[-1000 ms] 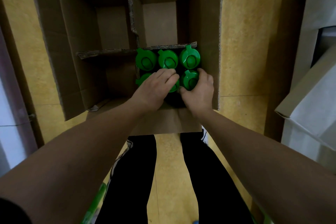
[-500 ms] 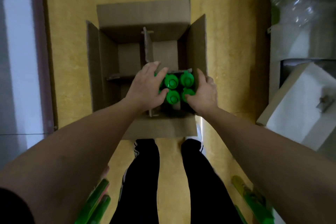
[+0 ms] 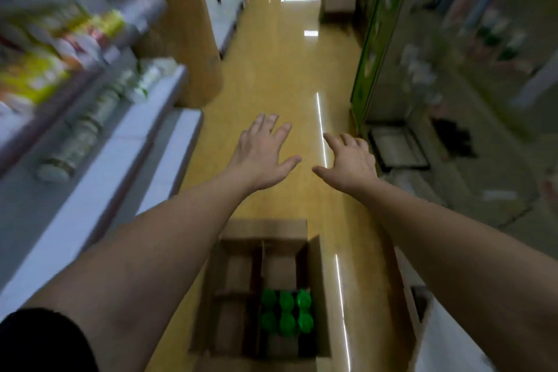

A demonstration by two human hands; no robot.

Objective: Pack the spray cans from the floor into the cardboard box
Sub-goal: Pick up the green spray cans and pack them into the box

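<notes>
The open cardboard box (image 3: 238, 263) stands on the yellow floor at the bottom of the view, split by cardboard dividers. Several spray cans with green caps (image 3: 286, 312) stand upright in its near right compartment. My left hand (image 3: 262, 150) and my right hand (image 3: 350, 160) are raised well above the box, fingers spread and holding nothing. No spray cans on the floor are in sight in this blurred frame.
A shop aisle with a glossy yellow floor (image 3: 280, 69) runs ahead. White shelves with bottles and packets (image 3: 90, 106) line the left side. A green-edged display rack (image 3: 380, 24) and pale boxes (image 3: 447, 338) stand on the right.
Both hands have left the green caps in the box and risen, fingers spread. The view has swung up from looking straight down into the box to looking along the aisle.
</notes>
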